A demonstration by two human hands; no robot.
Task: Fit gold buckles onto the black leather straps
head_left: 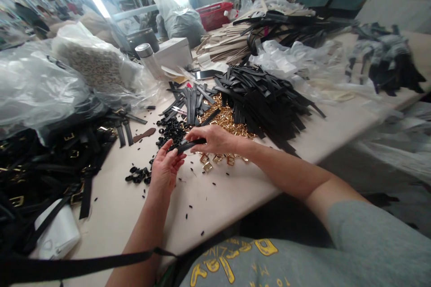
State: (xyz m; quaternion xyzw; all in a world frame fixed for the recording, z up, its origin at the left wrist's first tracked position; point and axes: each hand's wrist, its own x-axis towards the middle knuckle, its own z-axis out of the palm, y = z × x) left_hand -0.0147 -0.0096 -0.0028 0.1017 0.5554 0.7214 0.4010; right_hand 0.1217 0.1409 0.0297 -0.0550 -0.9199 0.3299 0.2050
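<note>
My left hand [165, 168] and my right hand [212, 139] meet over the table, both closed on one short black strap [188, 145] held between them. Just under and behind my right hand lies a heap of gold metal buckles [225, 119], with a few loose ones [207, 163] near my wrist. Small black loops [170, 132] are scattered by my left hand. A fan of short black straps [193, 101] lies beyond the loops.
A large pile of black straps [266, 98] lies to the right of the buckles. Finished straps with gold buckles [50, 161] are heaped at the left under clear plastic bags [40, 85]. A steel flask [148, 58], a white box [173, 51] and beige strips [229, 40] stand further back.
</note>
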